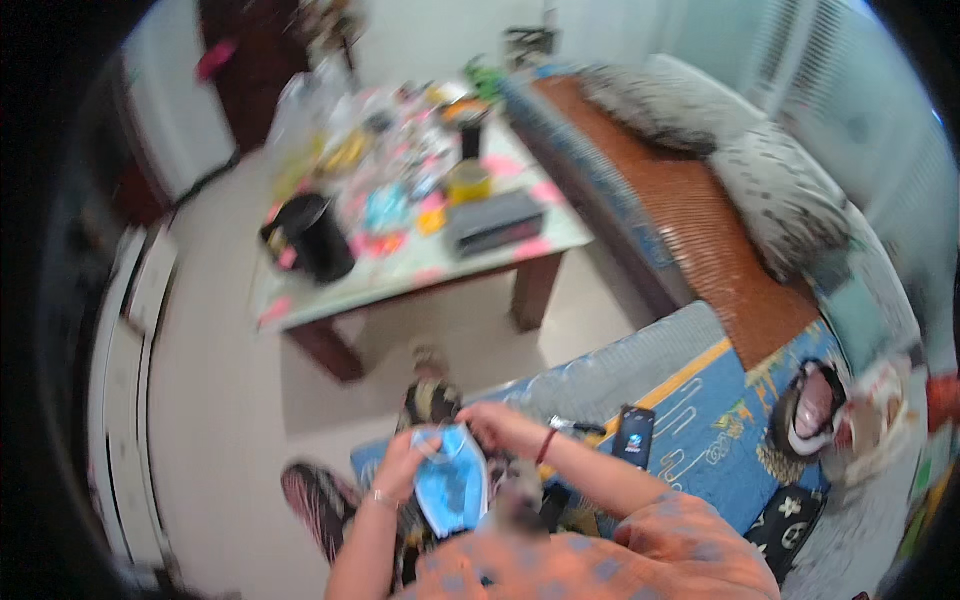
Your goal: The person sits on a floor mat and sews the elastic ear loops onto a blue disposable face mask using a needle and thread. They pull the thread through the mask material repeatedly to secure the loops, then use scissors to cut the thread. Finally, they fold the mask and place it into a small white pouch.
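My left hand (401, 463) grips the upper left edge of a light-blue piece with white edges (454, 480). It looks like soft fabric, pointed towards the bottom, with a darker blue patch in its middle. A thin pale loop crosses its top by my left thumb. At its upper right corner is my right hand (499, 427), fingers drawn together; blur hides what is between them. The blue piece hangs over my lap, in front of my orange checked shirt (600, 559). To the right, a small tool with a black handle (577, 426) lies beside a smartphone (634, 436) on the blue seat cover.
A low table (420, 281) holds a black bin-like container (311, 236), a grey box (496, 223), a yellow cup (469, 182) and plastic bags. On the L-shaped sofa (675, 442) are cushions (780, 195), a dark round item with a pale rim (806, 412) and a black patterned pouch (787, 525).
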Demonstrator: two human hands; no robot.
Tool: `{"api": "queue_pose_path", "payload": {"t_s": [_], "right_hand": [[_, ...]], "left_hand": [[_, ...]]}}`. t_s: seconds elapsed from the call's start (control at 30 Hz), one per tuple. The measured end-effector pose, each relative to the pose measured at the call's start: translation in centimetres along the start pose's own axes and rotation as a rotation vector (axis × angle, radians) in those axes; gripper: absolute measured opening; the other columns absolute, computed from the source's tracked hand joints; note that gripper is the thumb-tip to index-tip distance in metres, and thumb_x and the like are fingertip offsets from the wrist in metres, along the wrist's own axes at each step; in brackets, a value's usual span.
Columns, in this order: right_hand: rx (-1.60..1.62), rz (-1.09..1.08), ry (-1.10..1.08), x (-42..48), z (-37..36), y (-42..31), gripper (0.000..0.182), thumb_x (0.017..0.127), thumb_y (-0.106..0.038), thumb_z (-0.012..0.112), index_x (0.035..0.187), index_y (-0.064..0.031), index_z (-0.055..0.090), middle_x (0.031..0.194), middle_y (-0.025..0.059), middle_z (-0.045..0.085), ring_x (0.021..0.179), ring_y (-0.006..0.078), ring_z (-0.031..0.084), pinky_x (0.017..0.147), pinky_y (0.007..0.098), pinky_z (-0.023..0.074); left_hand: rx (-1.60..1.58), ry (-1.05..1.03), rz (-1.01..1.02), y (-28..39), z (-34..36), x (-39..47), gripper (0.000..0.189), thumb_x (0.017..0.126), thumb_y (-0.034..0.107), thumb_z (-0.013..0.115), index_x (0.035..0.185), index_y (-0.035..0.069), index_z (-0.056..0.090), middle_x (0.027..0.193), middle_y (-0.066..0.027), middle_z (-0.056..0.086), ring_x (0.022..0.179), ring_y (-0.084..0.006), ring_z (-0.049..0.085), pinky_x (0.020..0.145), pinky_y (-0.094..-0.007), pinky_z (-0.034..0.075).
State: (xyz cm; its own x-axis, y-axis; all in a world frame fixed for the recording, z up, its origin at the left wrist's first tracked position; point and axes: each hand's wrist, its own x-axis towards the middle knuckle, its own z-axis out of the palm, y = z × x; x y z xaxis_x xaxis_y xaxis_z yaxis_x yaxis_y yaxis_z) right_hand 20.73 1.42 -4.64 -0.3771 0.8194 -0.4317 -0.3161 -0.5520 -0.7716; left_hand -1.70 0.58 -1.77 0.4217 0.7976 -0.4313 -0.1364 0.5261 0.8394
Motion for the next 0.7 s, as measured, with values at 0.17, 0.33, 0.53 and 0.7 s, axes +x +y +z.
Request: {"api": "queue_pose_path", "payload": {"t_s": [0.17, 0.33, 0.53, 0.7], "right_hand": [[0.033, 0.026, 0.003, -2.5, -0.6, -1.1, 0.018, 0.087, -0.010, 0.052, 0.101, -0.0028, 0.061, 0.069, -0.0029, 0.050, 0.057, 0.0087, 0.045, 0.053, 0.0231, 0.0381], [-0.184, -0.050, 0.120, -3.1, 1.8, -2.7, 0.020, 0.097, -0.015, 0.047, 0.106, -0.0037, 0.062, 0.074, -0.0051, 0.051, 0.063, 0.0043, 0.045, 0.058, 0.0196, 0.0396], [-0.531, -0.107, -0.021, -3.2, 2.9, -4.7, 0.022, 0.097, -0.018, 0.045, 0.099, -0.0051, 0.063, 0.074, -0.0054, 0.048, 0.068, 0.0028, 0.042, 0.060, 0.0180, 0.0345], [-0.812, -0.215, -0.046, -2.1, 4.8, -5.3, 0.020, 0.092, -0.020, 0.054, 0.098, -0.0038, 0.064, 0.067, -0.0065, 0.045, 0.062, 0.0018, 0.038, 0.055, 0.0204, 0.0317]], "left_hand": [[-0.043, -0.029, 0.045, -1.7, -0.7, -0.2, 0.025, 0.087, 0.013, 0.062, 0.109, 0.001, 0.062, 0.097, -0.0032, 0.065, 0.088, -0.0118, 0.059, 0.079, -0.0273, 0.049], [-0.108, 0.073, 0.011, -1.9, -0.9, -0.8, 0.013, 0.087, 0.015, 0.065, 0.095, 0.004, 0.064, 0.089, -0.0001, 0.065, 0.080, -0.0064, 0.058, 0.072, -0.0235, 0.048], [-0.111, 0.098, -0.011, -1.1, 0.0, -1.1, 0.016, 0.087, 0.017, 0.065, 0.095, 0.003, 0.066, 0.086, 0.0001, 0.066, 0.076, -0.0063, 0.059, 0.069, -0.0229, 0.049], [-0.100, 0.053, 0.011, -1.3, -0.4, -1.1, 0.019, 0.090, 0.019, 0.059, 0.097, 0.003, 0.067, 0.088, 0.0001, 0.066, 0.081, -0.0060, 0.059, 0.072, -0.0224, 0.048]]}}
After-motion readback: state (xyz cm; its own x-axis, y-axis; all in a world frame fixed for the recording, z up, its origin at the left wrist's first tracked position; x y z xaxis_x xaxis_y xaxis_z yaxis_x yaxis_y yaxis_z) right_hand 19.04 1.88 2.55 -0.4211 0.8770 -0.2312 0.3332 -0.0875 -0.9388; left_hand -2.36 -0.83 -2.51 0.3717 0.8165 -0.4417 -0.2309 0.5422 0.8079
